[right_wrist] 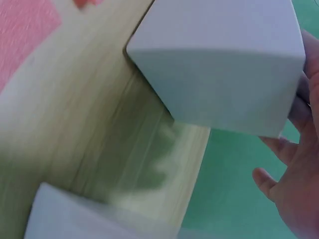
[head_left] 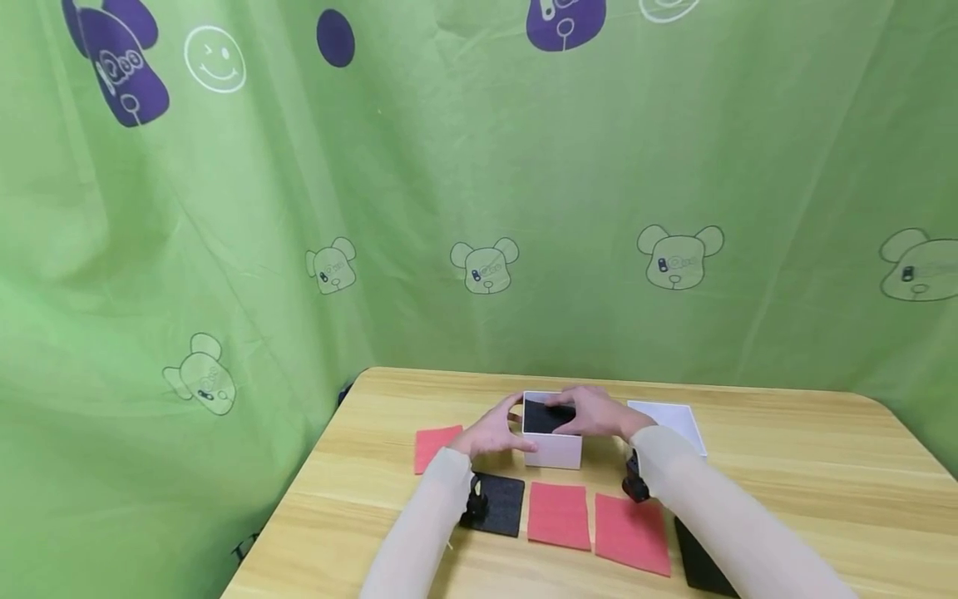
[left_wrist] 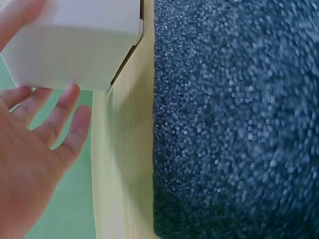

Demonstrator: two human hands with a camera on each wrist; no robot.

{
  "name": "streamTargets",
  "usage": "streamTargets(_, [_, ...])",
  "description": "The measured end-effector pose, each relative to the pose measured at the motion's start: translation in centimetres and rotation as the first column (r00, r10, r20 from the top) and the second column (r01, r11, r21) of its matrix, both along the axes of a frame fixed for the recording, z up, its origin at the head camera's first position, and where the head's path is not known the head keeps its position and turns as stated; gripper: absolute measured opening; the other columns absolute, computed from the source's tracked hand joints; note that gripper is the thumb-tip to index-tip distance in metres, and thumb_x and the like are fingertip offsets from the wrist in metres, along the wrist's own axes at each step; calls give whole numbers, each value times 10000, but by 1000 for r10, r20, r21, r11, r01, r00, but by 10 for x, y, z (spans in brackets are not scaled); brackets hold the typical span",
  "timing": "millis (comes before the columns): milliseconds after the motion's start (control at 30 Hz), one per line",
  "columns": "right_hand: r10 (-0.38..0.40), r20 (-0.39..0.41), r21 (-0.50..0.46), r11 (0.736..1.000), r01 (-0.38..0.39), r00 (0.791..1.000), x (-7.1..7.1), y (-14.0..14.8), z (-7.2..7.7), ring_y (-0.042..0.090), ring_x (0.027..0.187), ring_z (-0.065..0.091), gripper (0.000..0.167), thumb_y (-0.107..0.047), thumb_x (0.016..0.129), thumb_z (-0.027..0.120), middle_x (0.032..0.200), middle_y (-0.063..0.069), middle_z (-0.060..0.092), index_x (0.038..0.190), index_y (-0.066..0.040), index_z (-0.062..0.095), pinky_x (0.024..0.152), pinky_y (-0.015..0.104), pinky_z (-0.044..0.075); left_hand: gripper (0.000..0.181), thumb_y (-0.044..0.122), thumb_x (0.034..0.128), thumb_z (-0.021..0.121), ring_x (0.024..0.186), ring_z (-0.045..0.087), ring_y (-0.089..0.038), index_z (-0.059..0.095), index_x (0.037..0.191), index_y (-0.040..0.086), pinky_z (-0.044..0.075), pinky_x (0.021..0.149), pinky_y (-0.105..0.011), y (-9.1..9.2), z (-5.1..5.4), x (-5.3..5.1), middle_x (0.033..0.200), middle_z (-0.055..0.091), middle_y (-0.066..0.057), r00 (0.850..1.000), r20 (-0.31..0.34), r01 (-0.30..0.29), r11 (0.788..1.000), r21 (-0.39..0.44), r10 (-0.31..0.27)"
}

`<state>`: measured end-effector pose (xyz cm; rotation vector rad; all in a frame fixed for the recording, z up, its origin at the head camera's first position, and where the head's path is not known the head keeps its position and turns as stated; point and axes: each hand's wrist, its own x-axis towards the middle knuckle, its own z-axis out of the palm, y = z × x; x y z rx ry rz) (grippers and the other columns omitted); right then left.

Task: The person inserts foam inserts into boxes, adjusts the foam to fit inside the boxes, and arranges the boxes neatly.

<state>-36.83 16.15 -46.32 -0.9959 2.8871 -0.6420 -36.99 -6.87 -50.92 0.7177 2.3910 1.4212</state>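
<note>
A white open-topped box [head_left: 552, 451] stands upright near the table's far side. My left hand [head_left: 490, 428] grips its left side, thumb on the front face and the other fingers around the side; the left wrist view shows fingertips touching the box wall [left_wrist: 65, 55]. A black felt-like square [head_left: 540, 418] lies inside the box below the rim. My right hand [head_left: 594, 411] comes over the box's right rim, thumb and index finger spread at the black square. Whether it pinches or presses the square is hidden; in the right wrist view this hand [right_wrist: 299, 184] is partly behind the box.
A white lid [head_left: 669, 421] lies right of the box. In front are a black square [head_left: 500, 506], two red squares [head_left: 559, 516] [head_left: 632, 532] and another black piece [head_left: 699, 557], partly under the right forearm. A red piece [head_left: 434, 445] lies left. A green curtain [head_left: 569, 333] hangs behind the table.
</note>
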Motion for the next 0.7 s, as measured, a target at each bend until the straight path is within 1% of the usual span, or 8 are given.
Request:
streamTargets(167, [-58,43,18,998,57,997,4,6,6,297,1150,521,545,-372,747,793,1227,84,611,1216,-129,660,956,504,405,971,155,725,833,1170,482,-243,245,1496,133,480,850,-287,1,1,1,1474,331,-34,1000,-9,5,1000,2,-5])
streamTargets(233, [-76,61,8,997,76,995,6,8,8,293,1150,522,541,-360,740,797,1222,78,616,1211,-130,662,965,501,398,961,152,724,834,1165,482,-238,257,1492,152,479,847,-287,1,1,1,1468,337,-25,1000,-8,3,1000,3,-3])
streamTargets(433, [-82,90,-31,996,85,993,8,11,6,299,1162,517,571,-360,738,797,1228,84,614,1229,-110,646,979,495,391,954,153,724,834,1160,484,-222,265,1490,174,474,844,-279,2,-1,2,1459,345,-9,1000,7,5,1000,9,-5])
streamTargets(500, [-81,109,-58,994,88,991,10,13,5,315,1188,499,569,-345,747,793,1246,92,603,1238,-104,638,992,507,377,954,151,723,835,1159,484,-221,268,1489,175,473,844,-280,2,-1,3,1459,345,-10,1000,10,5,1000,9,-5])
streamTargets(567, [-100,142,-84,990,113,985,12,14,4,321,1221,471,562,-335,759,786,1277,89,582,1251,-115,629,1009,514,358,957,148,724,834,1159,483,-225,263,1492,177,473,842,-282,1,-1,4,1461,340,-15,1000,11,1,1000,9,-1])
streamTargets(633, [-103,164,-105,987,121,981,15,15,8,342,1240,449,554,-316,775,776,1299,104,563,1264,-108,617,1011,537,344,961,149,726,833,1159,481,-226,257,1495,183,475,837,-284,1,0,3,1466,334,-16,1000,10,2,1000,10,-2])
streamTargets(700, [-99,160,-114,986,118,982,18,18,13,350,1245,443,550,-292,787,768,1309,112,554,1274,-94,605,1013,539,342,959,145,728,831,1155,480,-230,257,1495,188,480,832,-290,0,1,2,1466,333,-20,1000,7,4,1000,17,-4])
